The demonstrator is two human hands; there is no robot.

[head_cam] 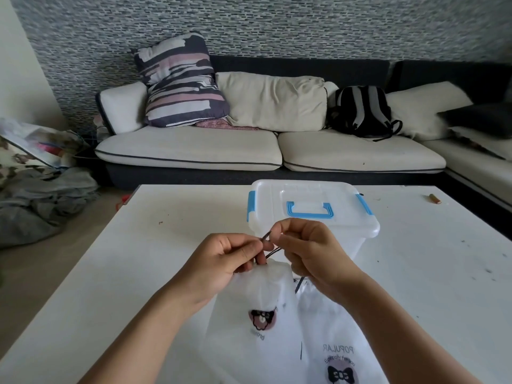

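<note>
Head view looks down on a white desk [155, 239] where both hands meet over the gathered mouth of a white drawstring bag [263, 297]. The left hand [224, 259] has its fingers curled, and its thumb and forefinger pinch the dark cord [266, 235] just above the bag's puckered top. The right hand [313, 253] is curled as well and pinches the same cord from the other side, so the fingertips of the two hands nearly touch. A short loop of cord shows between them, and another strand runs down beneath the right hand. The bag stands up from the desk near the front edge, between the forearms, with a round dark-and-pink print on its side. A second white bag [338, 339] lies flat just to the right of it, partly under the right forearm, bearing printed lettering and a bow-tie emblem. Right behind the hands sits a clear plastic box [313, 195] with its lid on and blue latches and handle. A small brownish stick [434, 199] lies at the far right of the desk. Beyond the desk is a sofa [194, 151] with a striped pillow [180, 84] and a black backpack [363, 112].
</note>
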